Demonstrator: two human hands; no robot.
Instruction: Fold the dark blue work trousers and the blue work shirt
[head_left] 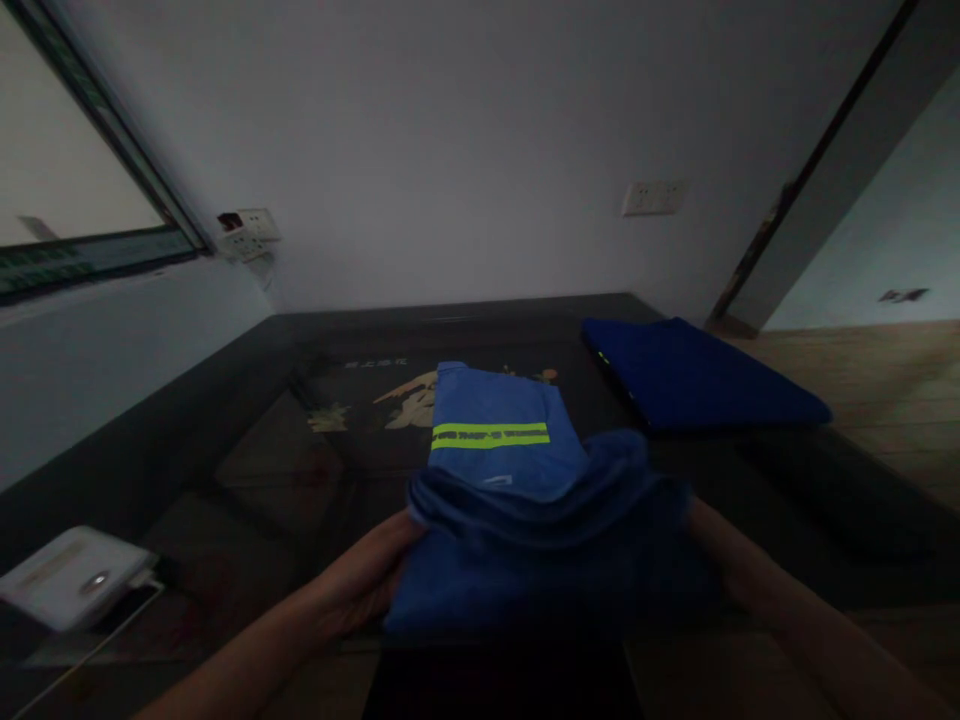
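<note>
A blue garment with a bright yellow-green stripe lies partly on the dark table, its near part bunched into folds and lifted at the table's front edge. My left hand grips the left side of those folds, its fingers partly tucked under the cloth. At the right side of the same bundle, my right hand holds on too, with the fingers mostly hidden by fabric and blurred. What kind of garment it is cannot be made out for sure.
A folded darker blue cloth rests on the table's right side. At the left front stands a white box-like device with a cable. Wall sockets are on the wall behind. A printed picture decorates the tabletop.
</note>
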